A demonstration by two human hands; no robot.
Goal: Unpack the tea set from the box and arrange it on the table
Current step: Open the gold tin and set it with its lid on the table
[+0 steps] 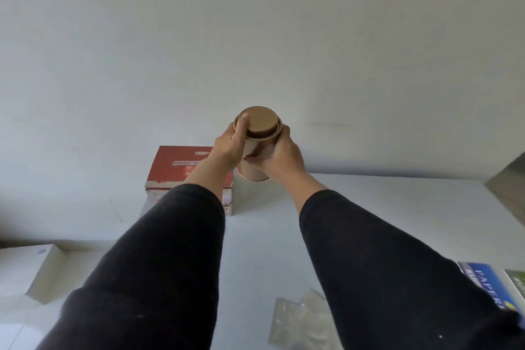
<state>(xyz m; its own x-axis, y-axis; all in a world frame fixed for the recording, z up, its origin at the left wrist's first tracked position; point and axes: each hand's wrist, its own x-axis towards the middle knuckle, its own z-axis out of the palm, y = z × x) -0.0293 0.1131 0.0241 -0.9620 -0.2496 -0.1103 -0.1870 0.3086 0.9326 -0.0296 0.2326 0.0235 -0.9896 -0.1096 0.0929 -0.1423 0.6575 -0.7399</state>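
Tea canister (257,150), a round copper-coloured tin with a matte gold lid (260,121), is held upright above the far part of the white tabletop (383,213), in front of the pale wall (255,23). Whether its base touches the tabletop cannot be told; the lower rim shows just over the surface.

Both hands clasp it. On the left hand (228,145) the grip is curled round the tin's upper left side, with the thumb lying up over the edge of the lid. On the right hand (284,155) the grip wraps the tin's right side, with the thumb laid across the front of the body below the lid. Both forearms are in black sleeves (159,258) pushed back from the wrists.

Just left of the canister, and partly behind the left forearm, a red box (173,165) with printed characters and worn edges stands on the tabletop. At the near left lies an open white box (42,273), seen from the side. Near the bottom edge, between the arms, lies a piece of clear plastic wrapping (298,318). At the far right edge a blue package (483,278) printed with the word PAPER lies beside a green one (515,278), both partly cut off by the frame.
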